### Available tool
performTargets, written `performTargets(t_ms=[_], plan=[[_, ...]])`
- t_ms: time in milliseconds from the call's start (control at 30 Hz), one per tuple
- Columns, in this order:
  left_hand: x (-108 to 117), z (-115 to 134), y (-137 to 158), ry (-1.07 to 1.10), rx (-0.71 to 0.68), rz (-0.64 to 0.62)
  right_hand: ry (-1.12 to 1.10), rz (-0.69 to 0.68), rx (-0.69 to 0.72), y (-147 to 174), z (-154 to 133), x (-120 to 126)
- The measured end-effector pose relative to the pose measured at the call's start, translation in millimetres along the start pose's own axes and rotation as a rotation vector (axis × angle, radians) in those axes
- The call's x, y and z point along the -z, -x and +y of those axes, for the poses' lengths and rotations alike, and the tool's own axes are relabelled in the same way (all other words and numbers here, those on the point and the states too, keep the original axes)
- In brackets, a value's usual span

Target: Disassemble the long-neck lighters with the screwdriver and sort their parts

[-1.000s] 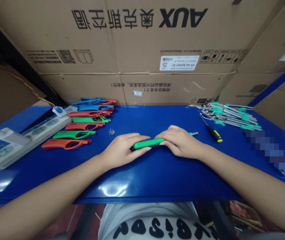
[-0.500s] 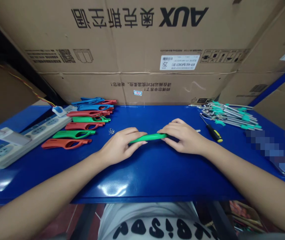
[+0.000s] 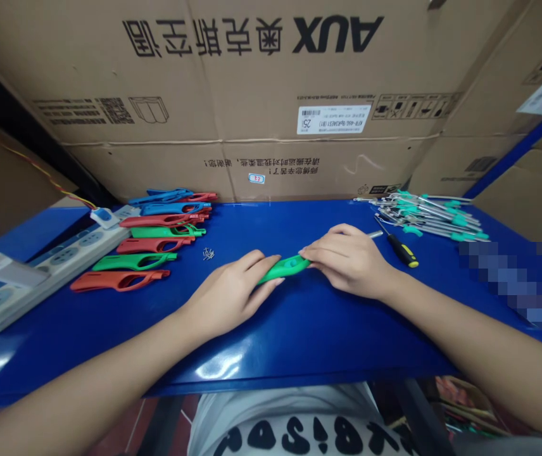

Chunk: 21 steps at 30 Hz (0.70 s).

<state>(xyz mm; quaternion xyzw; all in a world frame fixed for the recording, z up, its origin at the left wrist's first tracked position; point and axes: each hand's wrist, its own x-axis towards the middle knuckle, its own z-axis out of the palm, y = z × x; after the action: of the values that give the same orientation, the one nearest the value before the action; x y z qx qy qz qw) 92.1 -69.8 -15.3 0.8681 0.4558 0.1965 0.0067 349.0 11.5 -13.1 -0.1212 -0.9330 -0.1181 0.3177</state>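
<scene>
Both hands hold a green stick lighter (image 3: 284,270) above the middle of the blue table. My left hand (image 3: 235,288) is closed around its left end, thumb below and fingers above. At the other end, my right hand (image 3: 349,261) pinches the lighter and hides that part. A short metal tube (image 3: 374,234) shows just past the right hand; whether it belongs to the lighter is hidden. Left of the hands lie several lighter casings in red (image 3: 157,244), green (image 3: 135,260), blue (image 3: 176,208) and orange (image 3: 119,280). Small screws (image 3: 208,254) sit near my left hand.
A white power strip (image 3: 57,259) with plugs runs along the left side. To the right are a screwdriver (image 3: 401,250) and a pile of metal rods with teal parts (image 3: 432,215). A cardboard box (image 3: 233,114) stands behind the blue table (image 3: 299,342).
The green lighter has turned, so its side with an opening now faces up towards me. My right hand has shifted slightly around its end. The whole view has moved a little.
</scene>
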Motion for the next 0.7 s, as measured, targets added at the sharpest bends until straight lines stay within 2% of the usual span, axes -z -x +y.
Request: performTargets(t_ms=[100, 200, 533, 700], plan=[[-2.2, 5.6, 0.9, -0.071, 0.037, -0.084, -0.032, -0.033, 0.051, -2.3, -2.0, -5.5], [-3.1, 5.2, -0.2, -0.115, 0.057, -0.124, -0.045, -0.06, 0.03, -1.6, 0.6, -11.9], [-2.3, 0.8, -0.3, -0.115, 0.033, -0.054, 0.025, -0.118, -0.061, 4.1, 9.1, -9.3], [-1.9, -1.4, -0.5, -0.154, 0.031, -0.047, 0.053, -0.165, -0.23, 7.6, 20.9, -5.5]])
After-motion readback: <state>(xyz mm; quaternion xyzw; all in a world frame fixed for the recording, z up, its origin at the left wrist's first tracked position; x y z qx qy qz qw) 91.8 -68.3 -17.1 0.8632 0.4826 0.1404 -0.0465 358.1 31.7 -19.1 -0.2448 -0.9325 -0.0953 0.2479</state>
